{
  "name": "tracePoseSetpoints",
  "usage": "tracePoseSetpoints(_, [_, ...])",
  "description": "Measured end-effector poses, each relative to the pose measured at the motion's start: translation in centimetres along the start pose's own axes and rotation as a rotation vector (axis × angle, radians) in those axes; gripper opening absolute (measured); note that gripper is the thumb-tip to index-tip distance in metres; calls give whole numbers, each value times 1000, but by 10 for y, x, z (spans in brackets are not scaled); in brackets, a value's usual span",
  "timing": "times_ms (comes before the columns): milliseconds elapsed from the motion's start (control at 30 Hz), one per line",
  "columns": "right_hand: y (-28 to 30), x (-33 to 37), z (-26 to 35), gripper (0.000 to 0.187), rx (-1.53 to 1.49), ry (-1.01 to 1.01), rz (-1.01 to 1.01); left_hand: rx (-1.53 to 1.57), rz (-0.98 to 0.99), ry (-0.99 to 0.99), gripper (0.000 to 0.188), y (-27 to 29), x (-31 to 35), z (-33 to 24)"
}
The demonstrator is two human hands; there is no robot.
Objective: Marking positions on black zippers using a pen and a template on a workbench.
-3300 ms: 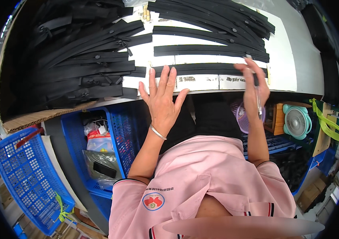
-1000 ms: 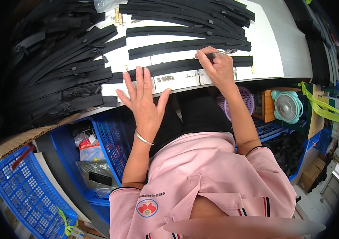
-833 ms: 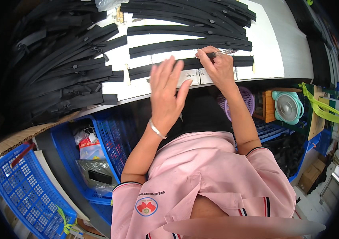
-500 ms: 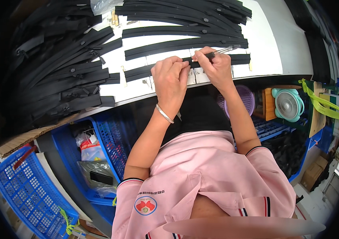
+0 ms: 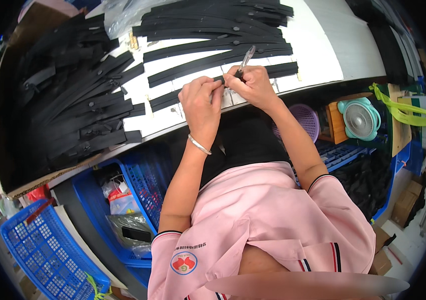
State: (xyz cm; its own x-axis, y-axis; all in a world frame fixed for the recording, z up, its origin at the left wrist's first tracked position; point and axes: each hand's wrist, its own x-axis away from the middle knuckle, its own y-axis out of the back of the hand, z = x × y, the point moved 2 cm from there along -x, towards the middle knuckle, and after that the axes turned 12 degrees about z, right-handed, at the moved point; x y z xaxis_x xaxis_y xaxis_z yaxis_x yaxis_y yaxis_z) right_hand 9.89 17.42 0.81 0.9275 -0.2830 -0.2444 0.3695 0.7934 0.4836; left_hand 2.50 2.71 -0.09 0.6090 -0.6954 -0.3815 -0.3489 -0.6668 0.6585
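A long black zipper (image 5: 283, 69) lies across the white board (image 5: 320, 55) close to the table's front edge. My left hand (image 5: 200, 102) is closed on it near its middle, thumb and fingertips pinching the tape. Just to the right, my right hand (image 5: 254, 89) grips a clear-barrelled pen (image 5: 247, 57) with a dark grip. The pen's top end leans up and away; its tip is hidden behind my fingers, at the zipper. Beyond my hands, more black zippers (image 5: 215, 24) are laid in overlapping rows, some showing small sliders.
A heap of black zippers (image 5: 68, 95) fills a cardboard box at left. Clear plastic (image 5: 125, 15) lies at the back. Below the table are blue baskets (image 5: 48, 250), a purple basket (image 5: 304, 120) and a turquoise fan (image 5: 359, 119). Yellow-green ribbon (image 5: 405, 111) hangs at right.
The pen has swung from a flat rightward slant to a steeper one, and my right hand has turned with it. My left hand still pinches the zipper. The whole view has shifted slightly.
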Motion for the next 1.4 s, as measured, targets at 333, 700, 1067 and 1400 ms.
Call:
tracePoseSetpoints(333, [91, 31, -44, 26, -162, -218, -278, -31, 23, -18, 9, 0, 1, -1])
tracePoseSetpoints(700, [87, 30, -49, 25, -204, -194, -236, 102, 73, -197, 11, -51, -40, -51])
tracePoseSetpoints(1067, [84, 32, -49, 22, 10, -200, -185, -6, 131, -178, 10, -75, -43, -52])
tracePoseSetpoints(1400, [90, 38, -45, 22, -94, -98, -143, 2, 106, -168, 12, -75, -44, -53])
